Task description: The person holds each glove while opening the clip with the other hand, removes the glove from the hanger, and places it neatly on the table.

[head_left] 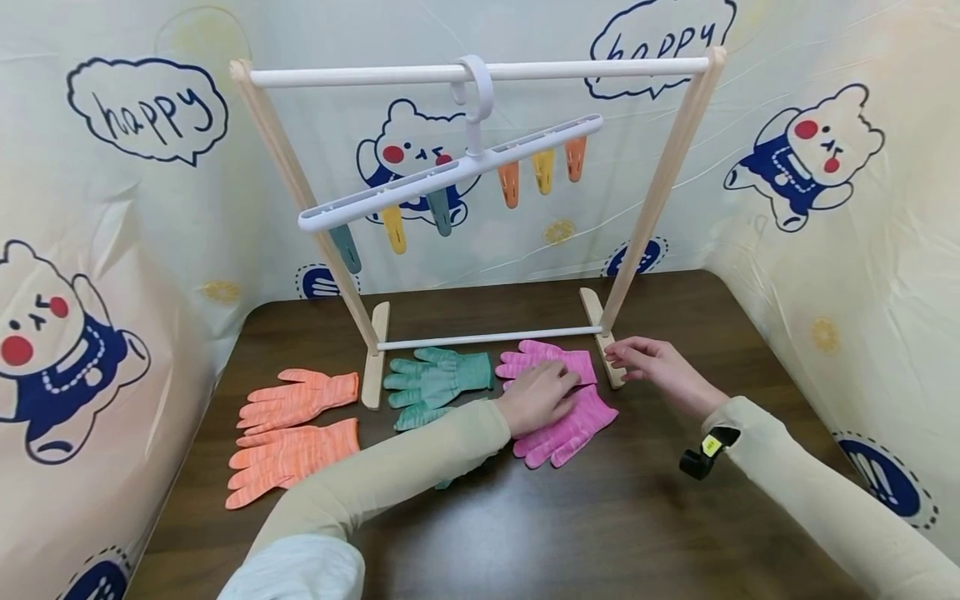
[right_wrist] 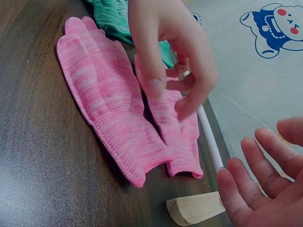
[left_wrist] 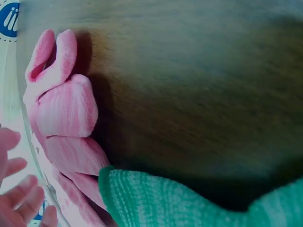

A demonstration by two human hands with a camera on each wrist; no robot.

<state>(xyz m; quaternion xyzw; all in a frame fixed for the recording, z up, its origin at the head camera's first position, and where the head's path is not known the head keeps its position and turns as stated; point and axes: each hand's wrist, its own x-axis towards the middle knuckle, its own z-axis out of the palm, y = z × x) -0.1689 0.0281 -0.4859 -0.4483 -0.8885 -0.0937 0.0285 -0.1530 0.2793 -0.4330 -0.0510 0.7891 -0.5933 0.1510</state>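
Two pink knit gloves lie side by side on the table, an upper one (head_left: 580,364) and a lower one (head_left: 573,429). Over them hovers my left hand (head_left: 534,398), its fingers loosely bent; in the right wrist view nothing shows between thumb and fingers of this left hand (right_wrist: 177,52). Beyond the gloves' cuffs, my right hand (head_left: 660,371) is in the air by the drying rack's right foot (head_left: 615,375). Its fingers are relaxed and hold nothing in the right wrist view. To the left lie green gloves (head_left: 442,379), partly hidden by my left sleeve.
A wooden rack (head_left: 663,192) with a white top bar (head_left: 360,77) stands at the back. From it hangs a slanted white hanger (head_left: 405,185) with several coloured clips (head_left: 393,229). Two orange gloves (head_left: 300,400) lie at the left. A printed curtain surrounds the dark table (head_left: 645,517).
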